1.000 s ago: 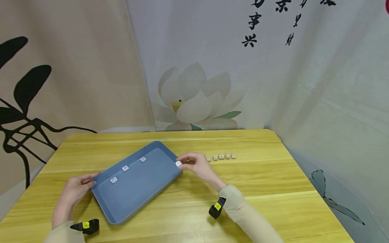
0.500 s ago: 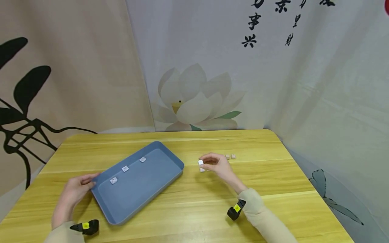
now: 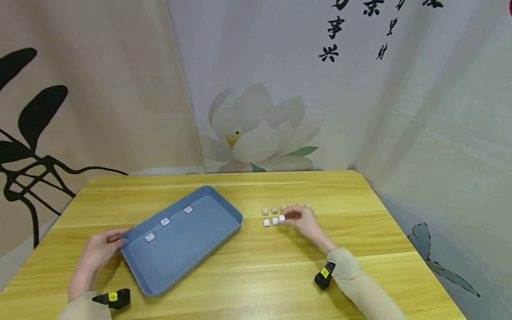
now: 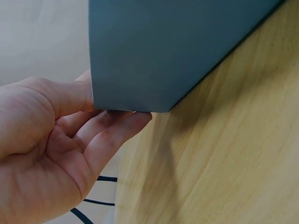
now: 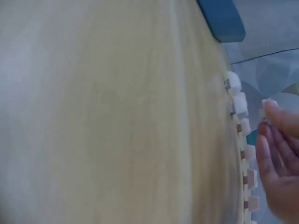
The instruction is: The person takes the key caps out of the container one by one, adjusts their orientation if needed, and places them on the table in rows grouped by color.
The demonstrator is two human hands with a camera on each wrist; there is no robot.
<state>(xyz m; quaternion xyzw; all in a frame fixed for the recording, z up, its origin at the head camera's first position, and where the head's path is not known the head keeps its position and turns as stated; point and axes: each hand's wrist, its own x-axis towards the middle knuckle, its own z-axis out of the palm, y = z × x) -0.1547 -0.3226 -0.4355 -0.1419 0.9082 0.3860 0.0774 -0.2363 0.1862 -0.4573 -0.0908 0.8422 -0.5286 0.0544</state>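
Observation:
My left hand (image 3: 98,253) grips the left end of a blue-grey rectangular tray (image 3: 192,249). In the left wrist view the thumb lies on the tray's side and the fingers reach under its edge. Between thumb and fingertips, my right hand (image 3: 308,224) pinches a small white keycap (image 3: 282,218). That keycap is at the right end of a short front row, beside two white keycaps (image 3: 275,221) on the table. Behind runs a row of several pinkish keycaps (image 3: 265,211), partly hidden by the right hand. Inside the tray, three white keycaps (image 3: 165,221) lie spaced along the far side.
The wooden table (image 3: 248,280) carries everything, its far edge close to a hanging cloth backdrop (image 3: 256,66) with a lotus print. Both wrists wear black camera bands. The tray sits at an angle left of the keycap rows, and bare wood separates them.
My right hand has moved right, from the tray's right edge to the keycap rows, pinching a white keycap. The left hand and the tray have stayed put.

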